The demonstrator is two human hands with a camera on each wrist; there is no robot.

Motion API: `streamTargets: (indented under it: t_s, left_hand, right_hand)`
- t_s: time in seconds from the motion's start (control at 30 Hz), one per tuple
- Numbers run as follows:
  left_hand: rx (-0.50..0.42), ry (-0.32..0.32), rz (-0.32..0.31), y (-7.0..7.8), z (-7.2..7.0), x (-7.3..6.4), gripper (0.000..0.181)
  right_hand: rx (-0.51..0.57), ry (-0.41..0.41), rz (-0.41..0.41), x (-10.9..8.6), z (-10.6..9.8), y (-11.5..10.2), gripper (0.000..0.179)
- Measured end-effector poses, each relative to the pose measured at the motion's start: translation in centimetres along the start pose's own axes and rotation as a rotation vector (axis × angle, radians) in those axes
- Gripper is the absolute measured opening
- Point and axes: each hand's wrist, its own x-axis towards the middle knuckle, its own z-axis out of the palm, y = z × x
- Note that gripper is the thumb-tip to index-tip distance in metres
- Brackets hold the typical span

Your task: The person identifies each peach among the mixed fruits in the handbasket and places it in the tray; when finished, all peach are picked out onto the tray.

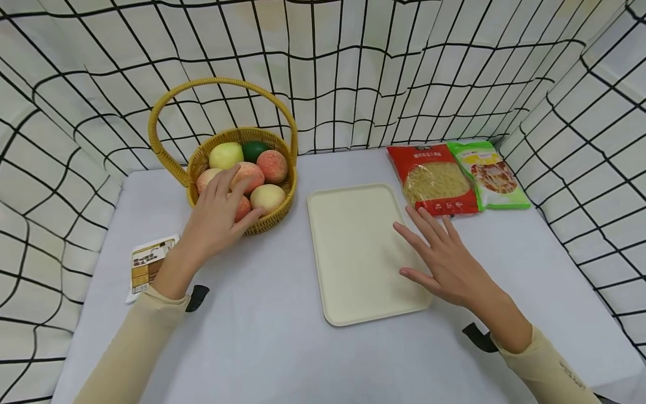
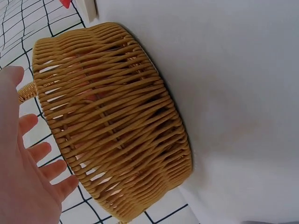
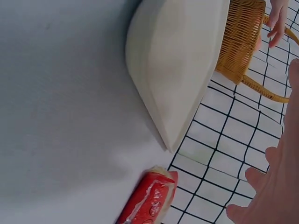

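Observation:
My left hand (image 1: 216,216) hovers over the near side of a wicker basket (image 1: 275,216), its fingers spread above the fruit and holding nothing. Inside lie several peaches (image 1: 272,166), a yellow-green fruit (image 1: 226,155), a pale yellow fruit (image 1: 268,198) and a dark green one (image 1: 254,150). In the left wrist view the fingers (image 2: 53,169) reach past the rim of the woven wall. My right hand (image 1: 449,264), fingers apart, is over the right edge of a cream tray (image 1: 358,252) and grips nothing. The bare tray lies flat on the white table.
A red bag of pasta (image 1: 436,182) lies at the back right, beside a green and white food packet (image 1: 492,175). Partly behind my left wrist is a brown and white packet (image 1: 146,264). The basket's tall handle (image 1: 222,81) arches upward. Black-grid white curtains (image 1: 333,73) enclose the table.

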Motion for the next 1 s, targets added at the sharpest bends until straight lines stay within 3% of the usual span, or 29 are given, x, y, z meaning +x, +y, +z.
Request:
streamTargets:
  t_s: [0.27,0.43,0.73,1.0]
  left_hand:
    - [-0.024,0.052,-0.053,-0.6,-0.1,-0.5,0.057]
    - [-0.038,0.04,-0.088,-0.8,0.0,-0.7,0.052]
    - [-0.07,-0.031,-0.138,-1.0,-0.1,-0.8,0.052]
    - [-0.084,-0.139,-0.194,-1.0,-0.6,-0.3,0.053]
  right_hand:
    - [0.068,-0.124,0.084,-1.3,1.6,0.3,0.092]
    - [0.062,-0.175,0.119,-2.2,2.7,0.6,0.089]
    - [0.04,-0.199,0.137,-3.1,4.3,1.2,0.086]
    - [0.062,-0.252,0.163,-3.5,4.6,1.3,0.084]
